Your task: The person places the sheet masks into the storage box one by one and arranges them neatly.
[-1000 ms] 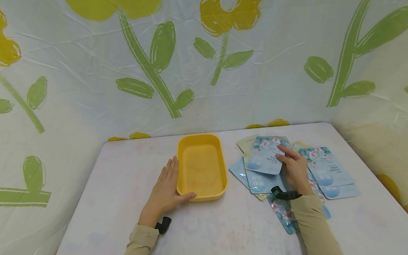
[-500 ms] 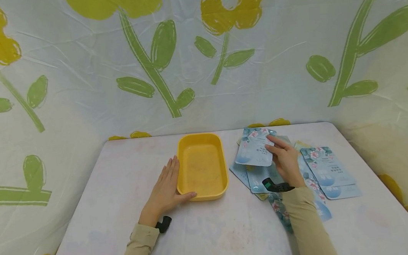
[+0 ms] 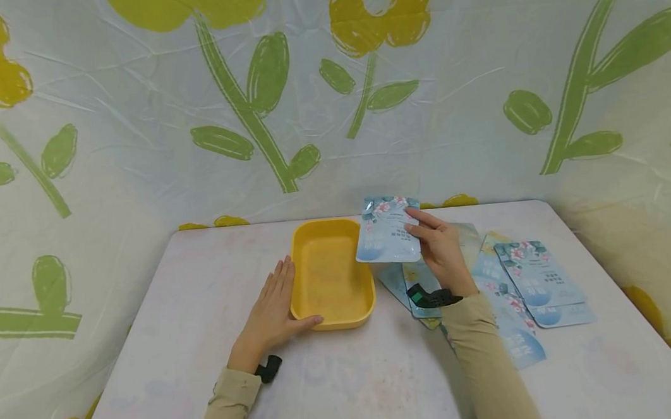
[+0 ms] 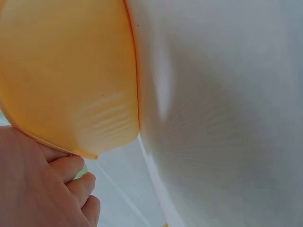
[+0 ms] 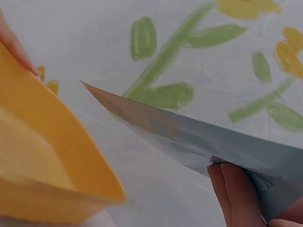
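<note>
A light blue sachet with pink flowers is pinched at its right side by my right hand, raised by the right rim of the yellow tray. In the right wrist view the sachet is seen from its underside, fingers beneath it, beside the tray. My left hand rests along the tray's left side, fingers straight, thumb over the near rim. The left wrist view shows that hand touching the tray wall. The tray's visible inside holds nothing.
A loose pile of blue and yellowish sachets lies under and around my right forearm. Further right, two overlapping blue sachets lie on the white table. A flower-printed cloth hangs behind the table.
My right hand has lifted the sachet off the pile and carried it left to the tray's right rim. My left hand has stayed in place at the tray.
</note>
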The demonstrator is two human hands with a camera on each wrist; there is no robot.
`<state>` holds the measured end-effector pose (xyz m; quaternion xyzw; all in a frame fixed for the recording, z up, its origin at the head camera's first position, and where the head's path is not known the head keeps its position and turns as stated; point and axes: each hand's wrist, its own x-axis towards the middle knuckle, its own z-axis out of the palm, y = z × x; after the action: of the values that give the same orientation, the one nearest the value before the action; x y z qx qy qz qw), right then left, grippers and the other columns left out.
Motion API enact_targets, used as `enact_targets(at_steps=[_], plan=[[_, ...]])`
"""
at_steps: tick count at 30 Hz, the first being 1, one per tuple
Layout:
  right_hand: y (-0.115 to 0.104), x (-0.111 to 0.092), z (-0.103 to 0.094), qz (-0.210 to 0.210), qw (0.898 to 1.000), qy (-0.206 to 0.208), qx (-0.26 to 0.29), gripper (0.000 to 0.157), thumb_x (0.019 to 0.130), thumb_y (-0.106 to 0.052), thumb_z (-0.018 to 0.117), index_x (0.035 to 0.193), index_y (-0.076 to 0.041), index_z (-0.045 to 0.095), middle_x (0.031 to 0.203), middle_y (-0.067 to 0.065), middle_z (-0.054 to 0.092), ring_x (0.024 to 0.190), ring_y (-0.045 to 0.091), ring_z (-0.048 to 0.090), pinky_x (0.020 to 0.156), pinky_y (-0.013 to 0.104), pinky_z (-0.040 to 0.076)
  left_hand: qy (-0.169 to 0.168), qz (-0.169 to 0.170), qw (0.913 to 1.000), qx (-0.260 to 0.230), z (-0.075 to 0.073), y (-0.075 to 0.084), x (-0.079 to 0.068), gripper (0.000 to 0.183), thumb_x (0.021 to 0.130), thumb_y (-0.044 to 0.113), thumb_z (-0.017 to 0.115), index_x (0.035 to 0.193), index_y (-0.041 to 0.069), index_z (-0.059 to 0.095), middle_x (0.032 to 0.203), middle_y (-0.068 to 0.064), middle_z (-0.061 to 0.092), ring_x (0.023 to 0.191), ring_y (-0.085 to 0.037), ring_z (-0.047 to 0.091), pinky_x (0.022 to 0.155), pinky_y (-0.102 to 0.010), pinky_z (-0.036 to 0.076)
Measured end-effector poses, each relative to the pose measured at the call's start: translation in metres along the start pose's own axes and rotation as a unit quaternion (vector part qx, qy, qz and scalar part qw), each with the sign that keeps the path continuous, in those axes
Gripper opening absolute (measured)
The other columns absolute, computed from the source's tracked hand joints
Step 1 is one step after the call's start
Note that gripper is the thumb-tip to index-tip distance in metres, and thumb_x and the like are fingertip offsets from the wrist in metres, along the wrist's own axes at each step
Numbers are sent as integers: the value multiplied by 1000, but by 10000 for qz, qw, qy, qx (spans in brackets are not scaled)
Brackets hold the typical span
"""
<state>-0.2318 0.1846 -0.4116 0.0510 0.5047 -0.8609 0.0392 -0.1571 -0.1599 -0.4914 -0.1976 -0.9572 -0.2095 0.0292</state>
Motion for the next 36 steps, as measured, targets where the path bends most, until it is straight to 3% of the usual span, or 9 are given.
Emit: enact_targets(at_steps=[7,17,20,25,28,31,36], plan=[[21,7,24,5,9989,-148,-450,48,95,10,58,142,6,49,116,7,64,93,16,66,77,24,60,-31,-37,10000,22,0,0,0,124,80,79,57,158,3,-2,167,-8,-3,152,-18,-6,125,-40,3],[46,9,48,163,9896,-388,-1378,41,95,7,59,135,5,57,133,23,59,94,17,68,80,26,60,-33,-76,10000,48,1,1,0,123,80,79,57,158,4,-2,167,-7,-4,152,-19,-6,124,-40,3],[50,10,54,219,9850,-491,-1637,40,94,7,60,134,5,59,121,19,64,94,17,68,78,25,60,10,-24,10000,42,1,1,0,123,80,78,57,158,4,-1,167,-8,-3,152,-20,-5,125,-40,3],[51,12,67,344,9716,-663,-2243,40,93,7,59,133,6,59,90,8,60,86,18,64,67,19,56,77,32,10000,-17,1,1,0,122,81,78,57,159,3,1,167,-9,-1,152,-21,-4,125,-40,4],[51,14,75,479,9618,-768,-2582,41,92,7,59,132,6,59,101,17,62,89,22,61,66,18,54,89,30,9999,-49,0,1,0,121,81,78,57,159,4,1,167,-10,0,152,-22,-2,125,-41,5],[54,16,82,576,9524,-863,-2866,40,91,8,60,131,7,60,113,25,62,81,20,62,64,19,55,93,45,9999,-58,-1,1,0,121,81,77,58,159,3,3,167,-10,0,152,-22,-2,125,-41,5],[59,17,92,669,9407,-970,-3183,40,88,10,62,128,8,62,91,18,64,61,15,57,63,27,58,65,49,9999,-92,-1,2,0,120,82,76,58,159,2,3,167,-11,1,152,-21,-2,125,-41,6]])
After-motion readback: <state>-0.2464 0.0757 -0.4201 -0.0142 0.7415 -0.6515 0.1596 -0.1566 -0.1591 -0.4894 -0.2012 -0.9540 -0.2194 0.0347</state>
